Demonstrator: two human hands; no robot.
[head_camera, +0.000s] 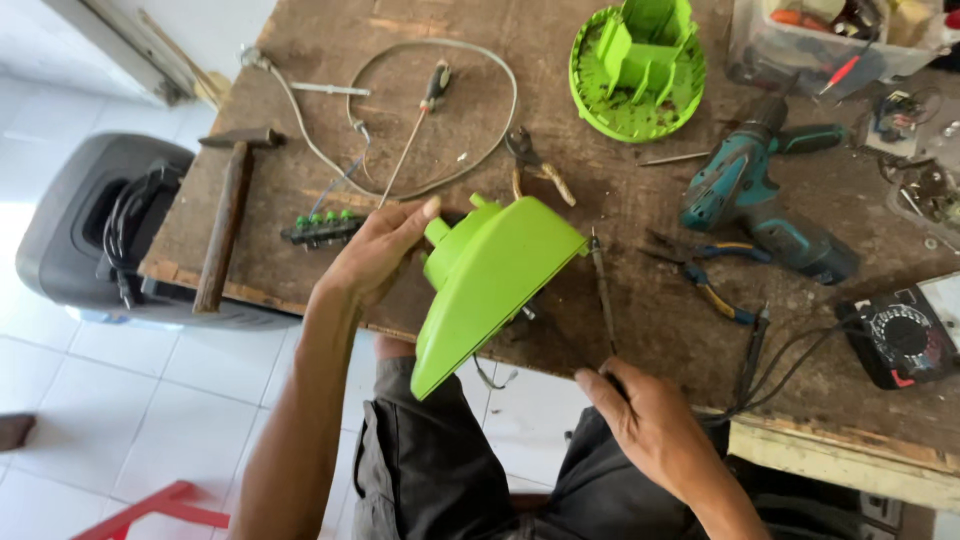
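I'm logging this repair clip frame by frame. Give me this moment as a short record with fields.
left hand: left hand holds the green plastic housing tilted at the bench edge
right hand: right hand grips a screwdriver, tip towards the housing
surface: worn wooden workbench
nearby tools: hammer, pliers, cordless drill, multimeter
other part: round green base

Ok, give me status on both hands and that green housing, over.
Left hand gripping green plastic housing, tilted at bench edge. Right hand holding a thin screwdriver, tip at housing. Pliers and cordless drill close by on workbench.
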